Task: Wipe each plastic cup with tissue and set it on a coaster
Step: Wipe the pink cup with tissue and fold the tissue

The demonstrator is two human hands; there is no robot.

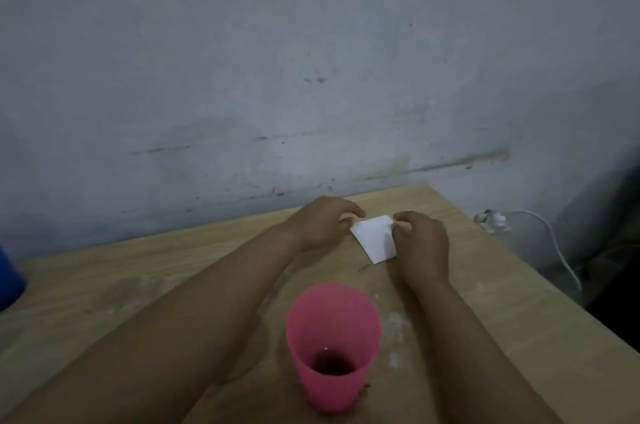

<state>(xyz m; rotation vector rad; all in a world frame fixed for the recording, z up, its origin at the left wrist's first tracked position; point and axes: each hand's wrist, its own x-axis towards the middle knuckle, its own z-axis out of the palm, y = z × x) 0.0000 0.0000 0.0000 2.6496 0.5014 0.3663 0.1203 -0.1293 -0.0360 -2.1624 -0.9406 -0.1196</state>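
A pink plastic cup, its inside darkening to a deep red at the bottom. A plain white tissue, with no print on it. A light tan wooden table with a faint streaked grain and a few whitish smudges near the cup. A pale grey-blue wall, mottled with dark scuffs and a brownish streak. A white cable. At the left edge, a bright blue object, possibly another cup.
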